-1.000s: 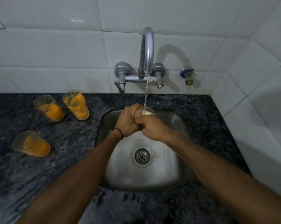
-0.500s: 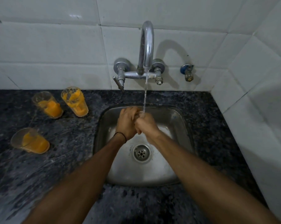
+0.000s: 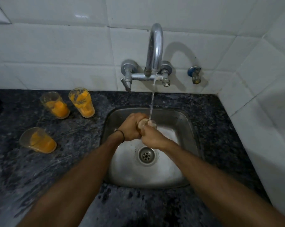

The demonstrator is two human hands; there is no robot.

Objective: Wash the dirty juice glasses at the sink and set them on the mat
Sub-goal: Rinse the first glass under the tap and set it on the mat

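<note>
**A:** Where's the glass being washed?

**B:** The juice glass (image 3: 146, 124) is held between both hands over the sink (image 3: 192, 128). It is clear and cloudy-wet, and its rim sits directly under the thin water stream (image 3: 152, 104).

**A:** And the grip?

**B:** Both are closed on it. The left hand (image 3: 130, 126) curls its fingers round the glass body. The right hand (image 3: 152, 139) wraps it from the near side and touches the left. I cannot tell whether any finger reaches inside.

**A:** What's around them?

**B:** Below the grip is a rounded, dull stainless basin with a ringed drain (image 3: 146, 155). Beyond the grip, a curved chrome faucet (image 3: 154, 46) is fixed to glossy white tiles (image 3: 56, 46), and a blue-capped valve (image 3: 194, 74) sits to its right.

**A:** And the other glasses?

**B:** There are three dirty glasses, well left of the grip on the speckled dark stone table (image 3: 73, 169). Two stand at the far side (image 3: 56, 104) (image 3: 82, 102) and one is nearer (image 3: 38, 140). All are tapered, clear and coated in orange pulp. A black band (image 3: 121, 134) circles the left wrist.
</note>
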